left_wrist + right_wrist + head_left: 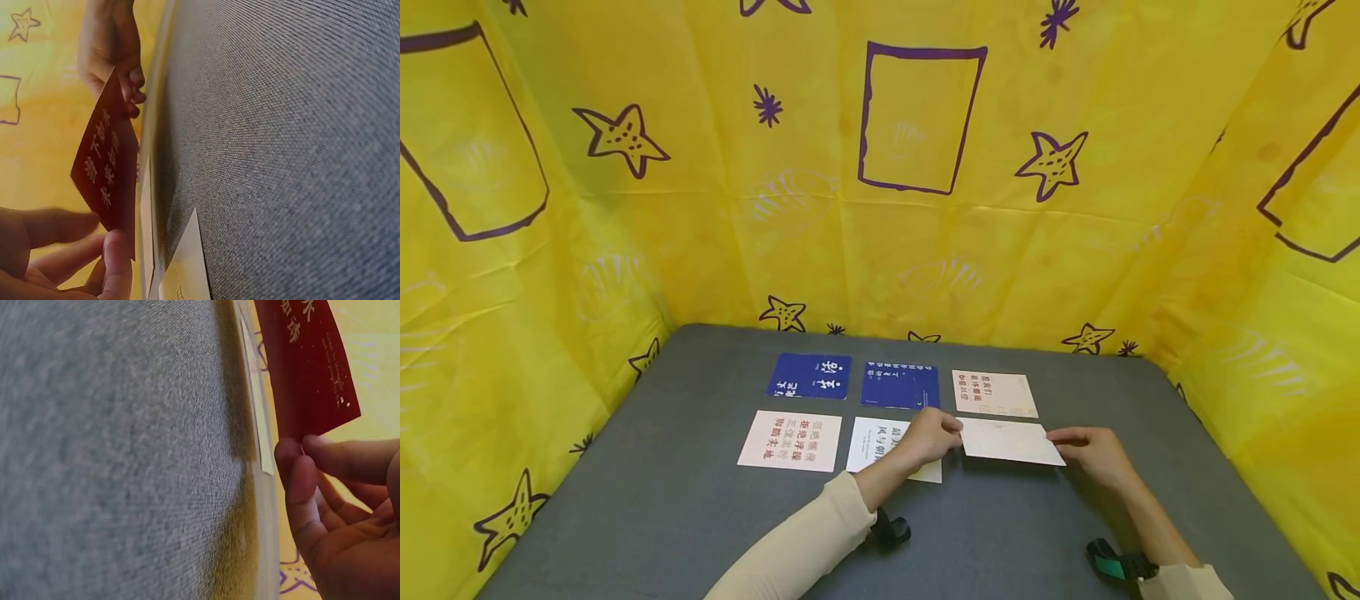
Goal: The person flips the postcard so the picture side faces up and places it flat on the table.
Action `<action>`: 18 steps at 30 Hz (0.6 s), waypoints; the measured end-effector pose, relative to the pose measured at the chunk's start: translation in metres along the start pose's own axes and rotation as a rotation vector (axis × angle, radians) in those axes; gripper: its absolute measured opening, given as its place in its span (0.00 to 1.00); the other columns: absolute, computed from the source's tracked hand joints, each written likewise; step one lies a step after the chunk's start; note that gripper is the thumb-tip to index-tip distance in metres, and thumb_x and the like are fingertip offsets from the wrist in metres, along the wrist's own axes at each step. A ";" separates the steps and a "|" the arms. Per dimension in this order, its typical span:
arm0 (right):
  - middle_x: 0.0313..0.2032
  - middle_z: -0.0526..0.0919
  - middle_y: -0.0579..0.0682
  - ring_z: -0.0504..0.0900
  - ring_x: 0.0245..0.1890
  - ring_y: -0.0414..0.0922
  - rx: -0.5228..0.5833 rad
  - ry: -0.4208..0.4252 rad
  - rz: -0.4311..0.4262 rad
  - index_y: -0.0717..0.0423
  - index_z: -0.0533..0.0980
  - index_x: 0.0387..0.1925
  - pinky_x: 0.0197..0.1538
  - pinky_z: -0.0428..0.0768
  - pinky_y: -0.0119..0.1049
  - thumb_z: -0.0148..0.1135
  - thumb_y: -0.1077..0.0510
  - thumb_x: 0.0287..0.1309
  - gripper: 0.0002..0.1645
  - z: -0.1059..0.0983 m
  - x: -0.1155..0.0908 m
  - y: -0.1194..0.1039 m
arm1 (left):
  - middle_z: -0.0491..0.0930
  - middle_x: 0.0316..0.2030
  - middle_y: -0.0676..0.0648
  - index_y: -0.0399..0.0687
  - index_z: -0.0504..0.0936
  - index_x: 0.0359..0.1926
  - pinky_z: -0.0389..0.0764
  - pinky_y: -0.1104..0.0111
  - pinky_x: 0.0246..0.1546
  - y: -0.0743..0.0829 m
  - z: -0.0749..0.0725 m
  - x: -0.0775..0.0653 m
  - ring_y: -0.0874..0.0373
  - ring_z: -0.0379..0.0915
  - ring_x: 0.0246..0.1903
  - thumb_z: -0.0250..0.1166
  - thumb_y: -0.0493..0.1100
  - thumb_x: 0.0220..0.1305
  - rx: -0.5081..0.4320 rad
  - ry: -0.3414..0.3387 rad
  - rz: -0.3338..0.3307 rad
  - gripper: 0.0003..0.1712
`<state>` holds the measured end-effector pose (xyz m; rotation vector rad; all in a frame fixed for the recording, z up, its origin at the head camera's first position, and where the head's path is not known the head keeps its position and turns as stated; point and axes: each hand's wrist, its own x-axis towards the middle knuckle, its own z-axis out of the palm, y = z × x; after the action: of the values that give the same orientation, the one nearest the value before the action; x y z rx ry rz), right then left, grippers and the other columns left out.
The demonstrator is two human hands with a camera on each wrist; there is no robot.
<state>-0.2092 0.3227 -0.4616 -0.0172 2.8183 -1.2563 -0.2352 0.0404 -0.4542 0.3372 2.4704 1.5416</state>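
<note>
Both hands hold one card (1009, 440) by its opposite ends, a little above the grey table. Its pale side faces up in the head view; the wrist views show a red underside (107, 159) printed with light characters. The left hand (931, 435) pinches the left end between thumb and fingers, its forearm passing over a white card (874, 439) with dark writing. At the other end, the right hand (1097, 457) pinches the edge, thumb and fingertips (304, 478) meeting at the red face.
Behind lie two blue cards, one left (809, 376) and one in the middle (900, 385), and a cream card (995, 393) with reddish writing. A pinkish card (790, 441) lies front left. Yellow patterned cloth (820, 250) surrounds the grey table (647, 500).
</note>
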 end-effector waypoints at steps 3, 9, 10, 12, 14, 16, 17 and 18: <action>0.40 0.87 0.62 0.75 0.30 0.33 0.009 0.007 -0.026 0.69 0.82 0.44 0.31 0.75 0.28 0.63 0.66 0.58 0.13 0.000 -0.001 0.000 | 0.86 0.33 0.40 0.31 0.86 0.42 0.73 0.76 0.30 0.000 -0.001 0.000 0.60 0.73 0.32 0.64 0.24 0.51 -0.005 0.007 -0.003 0.15; 0.40 0.85 0.66 0.82 0.27 0.39 0.077 -0.003 -0.039 0.72 0.80 0.47 0.27 0.77 0.31 0.59 0.69 0.59 0.14 -0.001 -0.004 0.001 | 0.87 0.35 0.41 0.33 0.87 0.41 0.76 0.74 0.34 0.001 -0.003 0.000 0.60 0.76 0.35 0.67 0.29 0.55 -0.004 0.019 0.006 0.11; 0.40 0.85 0.66 0.83 0.27 0.40 0.083 -0.007 -0.038 0.73 0.80 0.47 0.27 0.76 0.31 0.59 0.69 0.59 0.15 -0.001 -0.004 0.001 | 0.87 0.35 0.41 0.34 0.87 0.40 0.76 0.73 0.35 0.001 -0.003 -0.001 0.60 0.76 0.36 0.67 0.31 0.56 -0.002 0.020 0.007 0.10; 0.39 0.86 0.65 0.83 0.27 0.41 0.101 -0.018 -0.037 0.73 0.79 0.48 0.29 0.78 0.31 0.59 0.69 0.60 0.16 -0.002 -0.005 0.001 | 0.87 0.37 0.41 0.35 0.88 0.39 0.76 0.73 0.36 0.001 -0.003 -0.001 0.60 0.76 0.37 0.68 0.33 0.57 -0.003 0.018 0.002 0.08; 0.37 0.86 0.65 0.83 0.28 0.41 0.116 -0.030 -0.038 0.74 0.78 0.49 0.31 0.80 0.32 0.59 0.69 0.60 0.16 -0.003 -0.007 0.001 | 0.87 0.38 0.42 0.37 0.88 0.37 0.75 0.72 0.35 0.001 -0.003 -0.001 0.61 0.76 0.37 0.68 0.34 0.58 0.001 0.018 0.005 0.07; 0.37 0.87 0.64 0.84 0.29 0.41 0.130 -0.031 -0.034 0.74 0.78 0.49 0.33 0.81 0.32 0.58 0.67 0.62 0.16 -0.004 -0.008 0.000 | 0.87 0.38 0.42 0.38 0.89 0.37 0.74 0.73 0.35 0.001 -0.004 -0.001 0.61 0.75 0.36 0.68 0.36 0.59 -0.004 0.015 0.001 0.07; 0.37 0.87 0.65 0.85 0.30 0.41 0.141 -0.033 -0.035 0.74 0.78 0.50 0.34 0.82 0.33 0.58 0.66 0.63 0.17 -0.004 -0.008 0.000 | 0.87 0.38 0.43 0.38 0.89 0.37 0.74 0.73 0.34 0.000 -0.004 -0.001 0.62 0.75 0.36 0.68 0.36 0.59 -0.004 0.013 0.001 0.07; 0.38 0.87 0.65 0.85 0.30 0.40 0.145 -0.034 -0.038 0.74 0.78 0.50 0.34 0.82 0.33 0.57 0.65 0.64 0.17 -0.005 -0.009 -0.001 | 0.87 0.38 0.43 0.39 0.89 0.37 0.74 0.73 0.34 0.000 -0.004 -0.001 0.62 0.75 0.36 0.68 0.36 0.59 -0.007 0.012 0.003 0.07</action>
<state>-0.2009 0.3258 -0.4574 -0.0856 2.7036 -1.4507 -0.2351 0.0367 -0.4522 0.3314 2.4742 1.5581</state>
